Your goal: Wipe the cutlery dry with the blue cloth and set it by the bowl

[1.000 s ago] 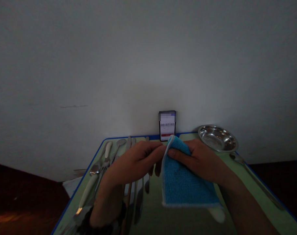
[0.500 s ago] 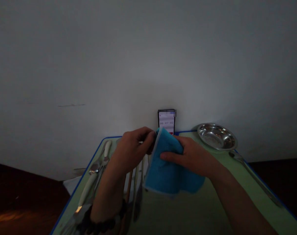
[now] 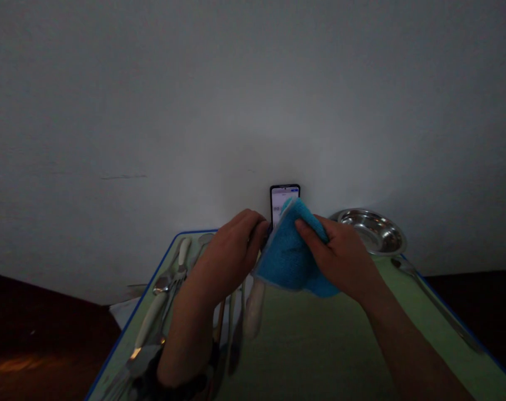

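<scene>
My right hand grips a blue cloth with a pale edge, thumb on top, above the table. My left hand is closed at the left edge of the cloth. What its fingertips hold is hidden behind the fingers and cloth. A blurred pale handle shows below the hands; I cannot tell whether it is held or lies on the table. Under my left forearm lie several utensils, among them a fork, a spoon and a pale-handled piece.
A phone leans against the wall behind my hands, partly covered by the cloth. At the back right of the green table rests a shiny metal bowl. A long metal spoon lies along the right edge.
The cloth and my right hand have moved up and slightly right, with the cloth bunched more. My left hand has shifted slightly up, and the pale handle below shows more.
</scene>
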A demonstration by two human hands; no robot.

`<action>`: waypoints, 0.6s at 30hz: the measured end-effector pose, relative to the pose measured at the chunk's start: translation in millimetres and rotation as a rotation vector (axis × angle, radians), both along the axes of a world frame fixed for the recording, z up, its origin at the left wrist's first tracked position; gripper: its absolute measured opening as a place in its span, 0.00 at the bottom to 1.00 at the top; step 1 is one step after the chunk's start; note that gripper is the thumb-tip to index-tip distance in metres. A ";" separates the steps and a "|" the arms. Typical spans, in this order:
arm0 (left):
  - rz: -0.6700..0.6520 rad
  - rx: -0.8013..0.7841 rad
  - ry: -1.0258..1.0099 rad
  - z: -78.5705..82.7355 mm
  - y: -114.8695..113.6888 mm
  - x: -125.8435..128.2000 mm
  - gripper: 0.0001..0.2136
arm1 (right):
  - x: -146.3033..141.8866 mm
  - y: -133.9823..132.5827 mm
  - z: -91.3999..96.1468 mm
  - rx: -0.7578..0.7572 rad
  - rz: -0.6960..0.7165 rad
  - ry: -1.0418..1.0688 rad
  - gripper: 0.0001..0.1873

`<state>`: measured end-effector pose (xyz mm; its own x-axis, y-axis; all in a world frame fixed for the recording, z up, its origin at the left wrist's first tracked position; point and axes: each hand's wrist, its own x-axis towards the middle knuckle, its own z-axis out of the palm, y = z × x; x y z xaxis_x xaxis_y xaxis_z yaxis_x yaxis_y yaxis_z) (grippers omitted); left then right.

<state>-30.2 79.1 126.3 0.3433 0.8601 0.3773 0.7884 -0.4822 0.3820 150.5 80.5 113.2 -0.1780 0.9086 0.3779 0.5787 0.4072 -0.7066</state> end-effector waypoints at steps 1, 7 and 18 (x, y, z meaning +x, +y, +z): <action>-0.009 -0.012 0.008 -1.0 0.9 -1.0 0.10 | 1.6 0.2 0.5 -0.009 -0.010 -0.010 0.20; 0.112 -0.010 -0.059 -4.8 5.4 -4.5 0.10 | 10.1 7.0 -4.0 -0.358 0.207 0.029 0.24; 0.399 0.046 -0.431 -6.8 10.2 -11.3 0.09 | 38.0 7.1 2.9 -0.520 0.232 0.125 0.24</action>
